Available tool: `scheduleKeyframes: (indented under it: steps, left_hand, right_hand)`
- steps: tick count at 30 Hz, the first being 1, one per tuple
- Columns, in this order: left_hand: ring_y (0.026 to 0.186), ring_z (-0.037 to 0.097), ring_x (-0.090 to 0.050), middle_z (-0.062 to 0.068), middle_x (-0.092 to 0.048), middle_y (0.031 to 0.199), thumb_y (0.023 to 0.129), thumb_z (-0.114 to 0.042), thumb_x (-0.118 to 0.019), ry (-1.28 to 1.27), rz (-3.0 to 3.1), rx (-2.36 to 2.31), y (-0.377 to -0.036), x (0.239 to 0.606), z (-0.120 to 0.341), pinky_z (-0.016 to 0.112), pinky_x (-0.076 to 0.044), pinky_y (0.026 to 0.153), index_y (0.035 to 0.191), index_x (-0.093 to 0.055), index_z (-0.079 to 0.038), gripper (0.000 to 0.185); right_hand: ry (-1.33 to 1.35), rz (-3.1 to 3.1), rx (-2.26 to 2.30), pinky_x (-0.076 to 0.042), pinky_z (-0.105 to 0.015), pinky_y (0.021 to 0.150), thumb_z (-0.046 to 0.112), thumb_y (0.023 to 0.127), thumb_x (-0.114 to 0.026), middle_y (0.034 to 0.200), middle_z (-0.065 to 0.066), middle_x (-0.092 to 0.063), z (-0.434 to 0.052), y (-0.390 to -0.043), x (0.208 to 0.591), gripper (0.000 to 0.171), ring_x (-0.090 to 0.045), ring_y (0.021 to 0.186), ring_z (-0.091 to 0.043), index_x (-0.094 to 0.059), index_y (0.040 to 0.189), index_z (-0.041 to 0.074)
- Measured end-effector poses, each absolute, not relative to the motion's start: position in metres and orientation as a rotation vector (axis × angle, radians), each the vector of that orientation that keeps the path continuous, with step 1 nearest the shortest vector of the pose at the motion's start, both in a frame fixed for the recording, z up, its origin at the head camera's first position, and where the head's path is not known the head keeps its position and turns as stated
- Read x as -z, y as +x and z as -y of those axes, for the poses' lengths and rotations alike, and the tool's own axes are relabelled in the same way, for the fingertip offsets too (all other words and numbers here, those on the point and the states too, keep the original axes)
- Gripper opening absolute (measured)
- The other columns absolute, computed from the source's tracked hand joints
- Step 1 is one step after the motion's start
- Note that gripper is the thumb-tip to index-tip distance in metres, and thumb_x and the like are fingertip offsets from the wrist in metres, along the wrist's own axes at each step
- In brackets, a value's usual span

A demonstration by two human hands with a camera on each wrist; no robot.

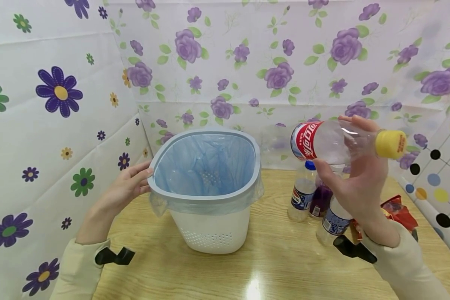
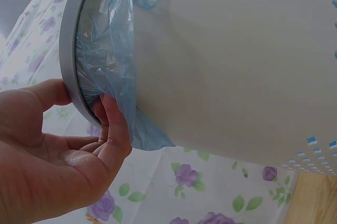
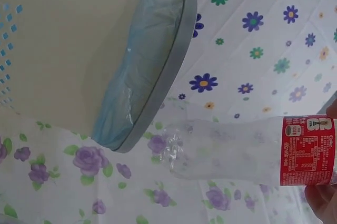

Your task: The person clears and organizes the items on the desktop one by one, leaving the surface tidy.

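A white trash bin (image 1: 213, 229) with a grey-blue rim (image 1: 206, 196) stands on the table, lined with a thin blue plastic bag (image 1: 221, 158). At the bin's left side, my left hand (image 1: 129, 181) pinches the rim, thumb on top and fingers beneath against the folded bag (image 2: 108, 56). My right hand (image 1: 363, 187) grips a clear plastic Coke bottle (image 1: 337, 141) with a red label and a yellow cap (image 1: 391, 144). It is held sideways in the air, right of the bin, cap to the right. The right wrist view shows the bottle's clear base (image 3: 179, 150) near the rim.
Right of the bin, a blue-capped Pepsi bottle (image 1: 301, 198), a dark purple bottle (image 1: 320, 199) and another blue-labelled bottle (image 1: 333, 225) stand below my right hand. A red crumpled wrapper (image 1: 399, 214) lies farther right. Flowered cloth walls (image 1: 240, 83) border the wooden table (image 1: 285, 266).
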State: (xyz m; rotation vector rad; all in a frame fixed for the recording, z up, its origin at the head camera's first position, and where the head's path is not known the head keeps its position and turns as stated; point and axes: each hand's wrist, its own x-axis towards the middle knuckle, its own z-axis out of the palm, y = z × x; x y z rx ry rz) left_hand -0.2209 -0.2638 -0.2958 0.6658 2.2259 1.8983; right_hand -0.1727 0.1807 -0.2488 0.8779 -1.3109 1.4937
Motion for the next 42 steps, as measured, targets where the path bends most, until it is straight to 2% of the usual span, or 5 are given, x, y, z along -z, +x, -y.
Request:
scheduleKeyframes:
  steps: [15, 26, 30, 36, 42]
  left_hand:
    - [0.102, 0.009, -0.067, -0.006, -0.064, 0.121, 0.105, -0.016, -0.039, 0.688, -2.219, -1.898, -0.221, 0.297, 0.264, 0.022, -0.054, 0.086, 0.146, -0.021, 0.015, 0.054]
    - [0.1, 0.008, -0.068, -0.006, -0.064, 0.12, 0.105, -0.015, -0.039, 0.696, -2.205, -1.922, -0.222, 0.298, 0.265, 0.022, -0.055, 0.085, 0.145, -0.02, 0.016, 0.055]
    - [0.1, 0.008, -0.067, -0.006, -0.065, 0.119, 0.105, -0.015, -0.039, 0.693, -2.199, -1.92, -0.222, 0.298, 0.265, 0.022, -0.055, 0.086, 0.146, -0.02, 0.016, 0.055]
    - [0.102, 0.008, -0.067, -0.007, -0.064, 0.12, 0.105, -0.015, -0.039, 0.691, -2.208, -1.911, -0.221, 0.297, 0.265, 0.022, -0.055, 0.086, 0.146, -0.02, 0.016, 0.055]
    - [0.101, 0.009, -0.067, -0.006, -0.064, 0.121, 0.105, -0.015, -0.039, 0.695, -2.194, -1.922, -0.222, 0.297, 0.265, 0.022, -0.055, 0.086, 0.146, -0.019, 0.016, 0.055]
  right_hand:
    - [0.979, 1.52, -1.36, -0.049, -0.024, 0.096, 0.019, 0.077, -0.081, 0.129, -0.008, -0.053, -0.171, -0.179, 0.228, 0.073, -0.056, 0.115, -0.023, -0.042, 0.127, -0.016]
    - [1.042, 1.673, -1.155, -0.05, -0.019, 0.092, 0.046, 0.082, -0.073, 0.132, -0.004, -0.053, -0.158, -0.184, 0.215, 0.083, -0.056, 0.114, -0.017, -0.043, 0.127, -0.016]
    - [1.078, 1.72, -1.093, -0.05, -0.014, 0.085, 0.046, 0.084, -0.071, 0.131, -0.009, -0.054, -0.155, -0.186, 0.217, 0.08, -0.056, 0.116, -0.014, -0.044, 0.128, -0.015]
    - [1.086, 1.764, -0.987, -0.048, -0.013, 0.088, 0.047, 0.085, -0.069, 0.127, -0.024, -0.055, -0.153, -0.186, 0.219, 0.075, -0.054, 0.119, -0.014, -0.048, 0.127, -0.012]
    - [1.126, 1.785, -0.932, -0.046, -0.014, 0.088, 0.048, 0.086, -0.068, 0.128, -0.02, -0.056, -0.15, -0.188, 0.218, 0.073, -0.054, 0.117, -0.015, -0.05, 0.127, -0.009]
